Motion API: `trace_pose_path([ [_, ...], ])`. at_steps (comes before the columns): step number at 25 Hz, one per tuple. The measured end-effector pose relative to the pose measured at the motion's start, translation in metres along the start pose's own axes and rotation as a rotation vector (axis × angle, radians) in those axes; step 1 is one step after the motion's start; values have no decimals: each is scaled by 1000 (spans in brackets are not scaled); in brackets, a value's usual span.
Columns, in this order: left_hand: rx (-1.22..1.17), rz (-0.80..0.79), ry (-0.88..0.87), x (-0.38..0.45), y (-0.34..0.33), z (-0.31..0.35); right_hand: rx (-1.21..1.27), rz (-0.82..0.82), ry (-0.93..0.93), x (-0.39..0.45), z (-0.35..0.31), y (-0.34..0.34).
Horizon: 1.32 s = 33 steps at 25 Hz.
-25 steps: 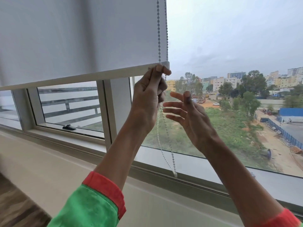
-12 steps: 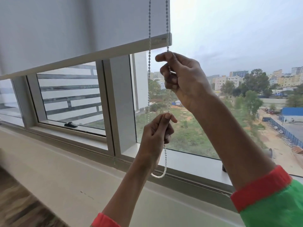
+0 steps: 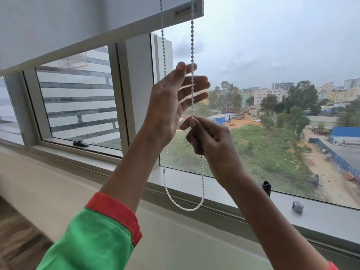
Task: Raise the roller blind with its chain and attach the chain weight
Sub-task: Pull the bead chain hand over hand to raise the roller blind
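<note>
The white roller blind [image 3: 68,22] covers the top left of the window, its bottom bar [image 3: 116,34] slanting up to the right. A white bead chain [image 3: 192,41] hangs in a loop in front of the glass. My right hand [image 3: 210,141] is shut on the chain's right strand at mid height. My left hand [image 3: 173,98] is raised just above it, fingers spread and blurred, with the right strand running in front of the fingers. A small grey chain weight [image 3: 297,206] lies on the window sill [image 3: 321,217] at the right.
A small black cylinder [image 3: 266,188] stands on the sill near the glass. A black window latch [image 3: 80,143] sits at the lower left pane. The aluminium mullion [image 3: 134,88] rises behind my left hand. Wooden floor shows at the bottom left.
The blind's bottom bar has risen higher. My right hand has pulled its strand down. My left hand has let go of the chain and moved up, fingers now spread.
</note>
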State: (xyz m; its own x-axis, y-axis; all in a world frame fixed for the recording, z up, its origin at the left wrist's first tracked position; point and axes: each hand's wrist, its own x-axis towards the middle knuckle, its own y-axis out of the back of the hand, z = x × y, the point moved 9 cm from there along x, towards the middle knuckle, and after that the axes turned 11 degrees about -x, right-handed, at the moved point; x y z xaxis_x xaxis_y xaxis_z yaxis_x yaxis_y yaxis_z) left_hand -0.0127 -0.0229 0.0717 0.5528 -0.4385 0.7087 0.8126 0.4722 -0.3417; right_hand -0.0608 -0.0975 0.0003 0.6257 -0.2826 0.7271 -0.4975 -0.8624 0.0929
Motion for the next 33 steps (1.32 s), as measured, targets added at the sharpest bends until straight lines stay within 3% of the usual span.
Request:
trace_pose_path([
  [6,130,110,-111,13,-18,18,-1,-55,-55,-19,26,-8],
  [12,105,67,-152,-4,-14,9,219,-198,-218,-4,27,-1],
  [16,91,40,-53,-36,-6,-34,333,-199,-128,31,-19,11],
  [22,110,78,107,-90,20,-90,265,-99,-30,72,-68,22],
  [30,176,55,267,-67,33,-88,131,29,108,47,-61,27],
  [33,183,105,158,-40,28,-55,130,53,115,30,-46,26],
])
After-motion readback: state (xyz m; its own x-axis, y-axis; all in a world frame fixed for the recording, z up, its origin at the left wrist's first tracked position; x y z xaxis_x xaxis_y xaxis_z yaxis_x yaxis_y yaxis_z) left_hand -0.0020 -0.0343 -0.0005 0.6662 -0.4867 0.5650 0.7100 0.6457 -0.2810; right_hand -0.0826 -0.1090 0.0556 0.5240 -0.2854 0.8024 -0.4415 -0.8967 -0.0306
